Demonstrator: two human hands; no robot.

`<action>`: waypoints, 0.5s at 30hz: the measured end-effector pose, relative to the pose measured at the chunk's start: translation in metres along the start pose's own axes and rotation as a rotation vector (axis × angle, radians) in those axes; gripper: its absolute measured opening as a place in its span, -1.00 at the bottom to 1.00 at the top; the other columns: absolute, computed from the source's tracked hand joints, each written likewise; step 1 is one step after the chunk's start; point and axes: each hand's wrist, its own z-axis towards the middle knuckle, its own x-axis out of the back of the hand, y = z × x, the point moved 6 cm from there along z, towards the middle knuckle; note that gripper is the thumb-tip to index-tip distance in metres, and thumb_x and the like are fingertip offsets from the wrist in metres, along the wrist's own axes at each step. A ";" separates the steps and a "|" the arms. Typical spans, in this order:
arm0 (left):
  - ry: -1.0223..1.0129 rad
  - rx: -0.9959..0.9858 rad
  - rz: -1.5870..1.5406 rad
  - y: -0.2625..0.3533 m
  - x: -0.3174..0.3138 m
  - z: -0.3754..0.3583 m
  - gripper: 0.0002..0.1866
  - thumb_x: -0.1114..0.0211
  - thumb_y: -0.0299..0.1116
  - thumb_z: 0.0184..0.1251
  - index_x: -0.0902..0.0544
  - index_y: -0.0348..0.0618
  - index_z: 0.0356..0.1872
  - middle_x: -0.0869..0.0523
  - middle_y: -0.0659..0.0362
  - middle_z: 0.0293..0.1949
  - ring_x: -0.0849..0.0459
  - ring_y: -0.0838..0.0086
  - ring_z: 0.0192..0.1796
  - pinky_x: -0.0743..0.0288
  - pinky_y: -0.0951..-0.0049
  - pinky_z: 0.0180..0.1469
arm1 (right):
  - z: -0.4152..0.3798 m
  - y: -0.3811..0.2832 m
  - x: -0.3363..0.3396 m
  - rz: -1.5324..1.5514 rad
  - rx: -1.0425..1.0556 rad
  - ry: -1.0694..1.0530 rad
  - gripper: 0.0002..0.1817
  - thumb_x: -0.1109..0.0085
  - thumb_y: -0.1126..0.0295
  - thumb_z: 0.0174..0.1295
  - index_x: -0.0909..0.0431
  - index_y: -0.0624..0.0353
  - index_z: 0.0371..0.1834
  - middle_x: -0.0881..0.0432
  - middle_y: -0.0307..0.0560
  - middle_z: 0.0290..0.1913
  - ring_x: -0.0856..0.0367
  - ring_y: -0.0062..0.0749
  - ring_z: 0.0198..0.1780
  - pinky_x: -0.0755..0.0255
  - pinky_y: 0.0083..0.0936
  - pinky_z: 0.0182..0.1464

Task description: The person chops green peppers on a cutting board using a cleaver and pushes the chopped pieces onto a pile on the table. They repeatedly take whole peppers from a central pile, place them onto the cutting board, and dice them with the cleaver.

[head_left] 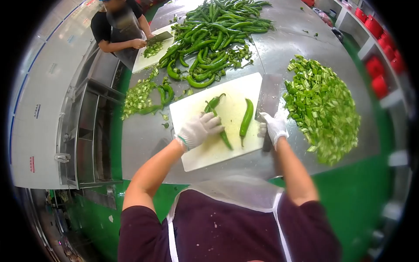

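A white cutting board (192,157) lies at a slant on the metal table. My left hand (198,130), in a white glove, presses its fingers over a long green pepper (226,140) on the board. Another pepper (217,100) lies at its fingertips, partly crossed by the first. To the right, a single curved pepper (246,118) rests untouched on the board. My right hand (275,128), also gloved, is closed on a cleaver at the board's right edge. The cleaver's wide blade (269,94) points away from me; its handle is mostly hidden by the hand.
Whole green peppers (218,32) are heaped at the far side. Chopped pepper (323,109) forms a large pile at right, a smaller one (139,97) at left. A co-worker (124,32) cuts on another board (143,63) at the far left. Red containers (379,74) stand on right shelves.
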 end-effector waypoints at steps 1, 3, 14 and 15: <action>-0.007 -0.071 0.029 0.012 -0.001 0.003 -0.51 -0.12 -0.53 0.34 -0.63 0.02 0.29 -0.61 0.00 0.27 -0.59 0.09 0.30 -0.54 0.13 0.26 | 0.004 0.004 0.002 -0.015 -0.004 0.015 -0.57 -0.41 0.34 0.29 -0.31 0.02 0.04 -0.56 -0.12 -0.49 -0.49 -0.43 -0.65 -0.58 -0.28 -0.61; 0.127 0.067 0.116 0.010 -0.003 0.007 -0.56 -0.12 -0.48 0.39 -0.60 -0.02 0.28 -0.68 -0.02 0.14 -0.66 0.06 0.21 -0.58 0.14 0.16 | 0.004 0.005 0.002 -0.010 0.001 0.043 -0.57 -0.42 0.34 0.29 -0.31 0.03 0.04 -0.56 -0.11 -0.47 -0.50 -0.43 -0.65 -0.59 -0.28 -0.60; -0.233 0.967 -0.364 0.000 -0.053 0.042 -0.35 -0.13 -0.17 0.49 -0.31 -0.38 0.46 -0.78 -0.22 -0.03 -0.80 -0.05 -0.01 -0.65 0.03 0.05 | 0.011 0.009 0.004 0.005 0.007 0.036 -0.62 -0.38 0.38 0.31 -0.34 0.04 0.03 -0.49 -0.16 -0.51 -0.45 -0.45 -0.66 -0.56 -0.28 -0.63; -0.311 0.905 -0.377 -0.002 -0.060 0.046 -0.39 -0.01 -0.26 0.54 -0.27 -0.34 0.52 -0.74 -0.24 0.06 -0.79 -0.06 0.00 -0.65 0.04 0.09 | 0.010 0.008 0.003 0.008 0.009 0.032 -0.63 -0.38 0.38 0.32 -0.35 0.04 0.03 -0.49 -0.17 -0.51 -0.45 -0.46 -0.66 -0.56 -0.29 -0.63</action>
